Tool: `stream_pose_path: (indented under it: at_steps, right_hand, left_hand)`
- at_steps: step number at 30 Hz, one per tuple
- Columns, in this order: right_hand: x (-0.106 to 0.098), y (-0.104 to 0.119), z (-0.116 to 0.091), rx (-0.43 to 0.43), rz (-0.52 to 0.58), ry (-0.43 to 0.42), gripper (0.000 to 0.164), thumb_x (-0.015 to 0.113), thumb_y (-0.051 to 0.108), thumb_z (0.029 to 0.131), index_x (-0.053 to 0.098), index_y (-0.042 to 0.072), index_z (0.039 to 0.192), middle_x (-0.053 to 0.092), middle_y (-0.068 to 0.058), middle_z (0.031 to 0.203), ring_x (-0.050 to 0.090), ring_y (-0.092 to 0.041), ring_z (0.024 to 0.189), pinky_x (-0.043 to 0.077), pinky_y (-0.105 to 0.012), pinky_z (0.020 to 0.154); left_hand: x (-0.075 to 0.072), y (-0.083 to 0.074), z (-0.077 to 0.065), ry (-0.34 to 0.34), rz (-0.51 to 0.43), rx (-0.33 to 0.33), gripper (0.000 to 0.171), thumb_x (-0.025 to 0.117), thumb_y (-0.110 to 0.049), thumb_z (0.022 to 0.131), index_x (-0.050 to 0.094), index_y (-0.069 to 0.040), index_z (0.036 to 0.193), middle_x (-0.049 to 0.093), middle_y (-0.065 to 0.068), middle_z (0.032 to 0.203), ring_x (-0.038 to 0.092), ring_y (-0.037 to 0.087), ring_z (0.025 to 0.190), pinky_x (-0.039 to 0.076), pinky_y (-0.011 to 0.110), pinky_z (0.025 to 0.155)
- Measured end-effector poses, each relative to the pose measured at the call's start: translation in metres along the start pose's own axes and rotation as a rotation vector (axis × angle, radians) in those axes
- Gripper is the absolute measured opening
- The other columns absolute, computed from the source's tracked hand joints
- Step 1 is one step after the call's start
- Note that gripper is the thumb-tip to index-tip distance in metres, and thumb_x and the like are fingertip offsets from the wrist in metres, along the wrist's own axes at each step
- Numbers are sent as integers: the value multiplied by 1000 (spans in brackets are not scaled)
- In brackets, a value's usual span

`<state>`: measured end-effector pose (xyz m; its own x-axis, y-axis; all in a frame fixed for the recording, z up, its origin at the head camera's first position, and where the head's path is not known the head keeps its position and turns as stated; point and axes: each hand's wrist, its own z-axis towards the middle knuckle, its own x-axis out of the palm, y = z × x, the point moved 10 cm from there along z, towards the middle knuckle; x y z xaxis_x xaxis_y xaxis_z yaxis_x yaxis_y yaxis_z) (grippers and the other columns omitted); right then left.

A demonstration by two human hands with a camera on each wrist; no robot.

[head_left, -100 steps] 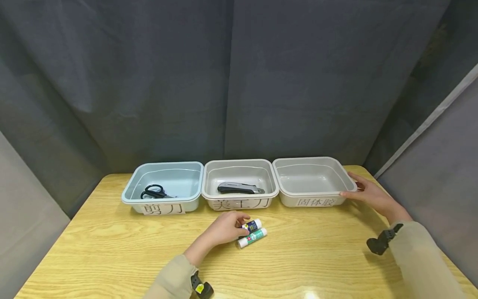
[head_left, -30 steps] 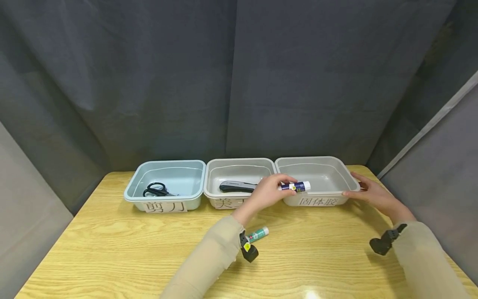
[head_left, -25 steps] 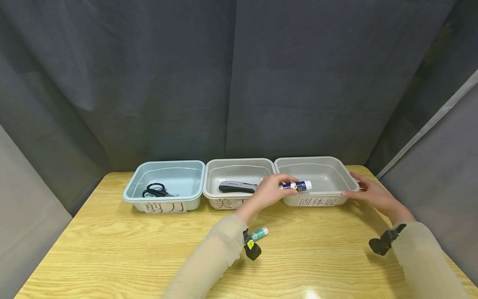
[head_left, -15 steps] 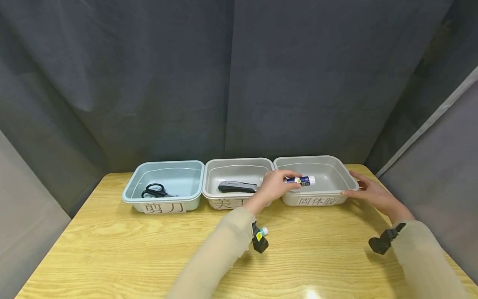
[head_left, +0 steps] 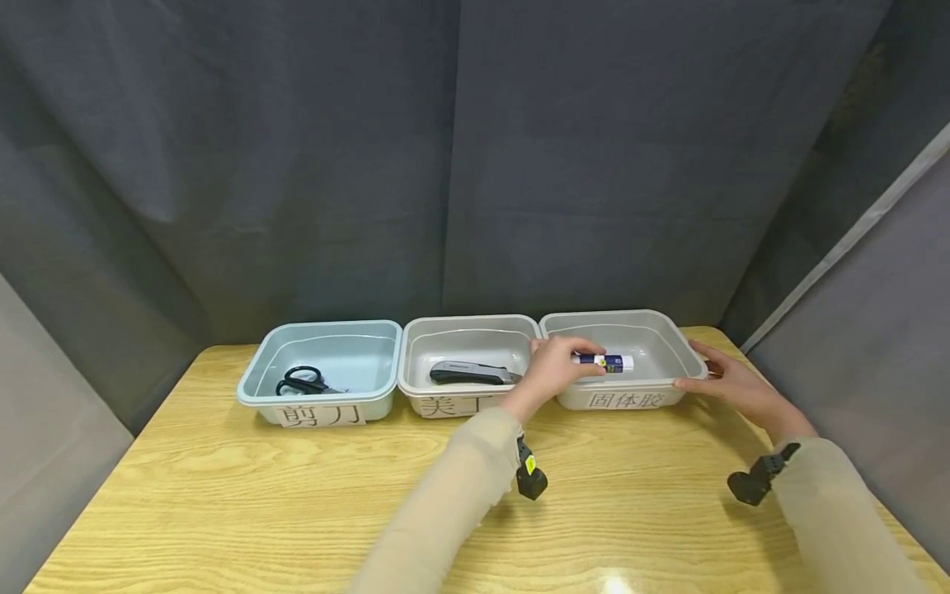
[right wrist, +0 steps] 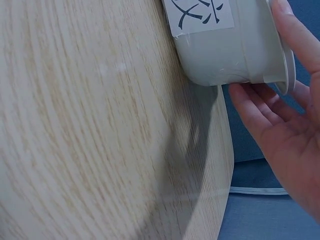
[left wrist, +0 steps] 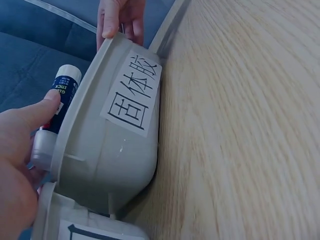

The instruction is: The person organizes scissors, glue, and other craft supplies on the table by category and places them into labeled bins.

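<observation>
My left hand [head_left: 551, 368] pinches a navy glue stick [head_left: 613, 363] with a white cap over the right-hand grey bin [head_left: 571, 398]. The left wrist view has the glue stick [left wrist: 64, 95] between thumb and fingers, just beyond the bin's rim. At that bin's right end, my right hand [head_left: 735, 388] grips the rim, thumb on the front corner. In the right wrist view its fingers [right wrist: 250, 107] lie against the bin's end wall. A label with handwritten characters is on the bin's front.
The middle grey bin [head_left: 416, 392] holds a utility knife [head_left: 469, 373]. In the light blue bin [head_left: 260, 399] lies a pair of black-handled scissors [head_left: 304, 381]. All three bins stand side by side on the wooden table [head_left: 245, 503], in front of a dark curtain [head_left: 334, 165].
My left hand has picked the navy glue stick off the table and carried it right, over the right-hand bin. The green glue stick is now hidden behind the left arm. The right hand stays put.
</observation>
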<state>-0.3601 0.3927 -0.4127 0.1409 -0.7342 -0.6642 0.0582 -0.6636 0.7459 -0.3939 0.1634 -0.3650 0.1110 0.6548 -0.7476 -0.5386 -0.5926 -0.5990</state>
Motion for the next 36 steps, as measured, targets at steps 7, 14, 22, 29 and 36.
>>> stream_pose_path:
  at_steps: [7, 14, 22, 29, 36]
  right_hand:
    - [-1, -2, 3, -5, 28, 2, 85, 62, 32, 86, 7, 7, 147, 41, -24, 133, 48, 6, 94, 41, -17, 78]
    - [-3, -2, 4, -17, 34, 7, 85, 62, 29, 87, 6, 7, 147, 41, -25, 133, 48, 6, 93, 42, -16, 77]
    - [-3, -2, 3, -17, 39, 9, 83, 61, 28, 87, 7, 7, 147, 42, -25, 131, 49, 6, 93, 42, -15, 76]
    - [-2, 1, 1, -24, 57, 13, 83, 61, 26, 88, 6, 6, 147, 42, -26, 130, 50, 6, 92, 42, -15, 76]
    - [0, 2, 0, -20, 53, 19, 84, 61, 27, 87, 6, 5, 146, 42, -26, 130, 49, 7, 93, 42, -15, 77]
  left_hand:
    - [6, -2, -1, 52, 66, 8, 27, 70, -38, 77, 69, -29, 103, 68, -18, 99, 58, -2, 93, 25, 31, 89]
    - [9, -1, 1, 71, 56, 16, 20, 67, -35, 80, 71, -29, 99, 69, -19, 90, 58, -6, 84, 24, 31, 90]
    - [10, 1, 0, 73, 21, 23, 18, 66, -36, 81, 71, -27, 97, 69, -18, 85, 56, -10, 77, 24, 32, 90]
    - [4, -2, -2, 47, -37, 41, 18, 67, -35, 80, 71, -25, 95, 69, -17, 85, 55, -11, 76, 26, 31, 87]
    - [-3, -8, -14, 85, -101, 74, 20, 67, -33, 81, 71, -22, 98, 69, -15, 88, 53, -6, 74, 36, 18, 81]
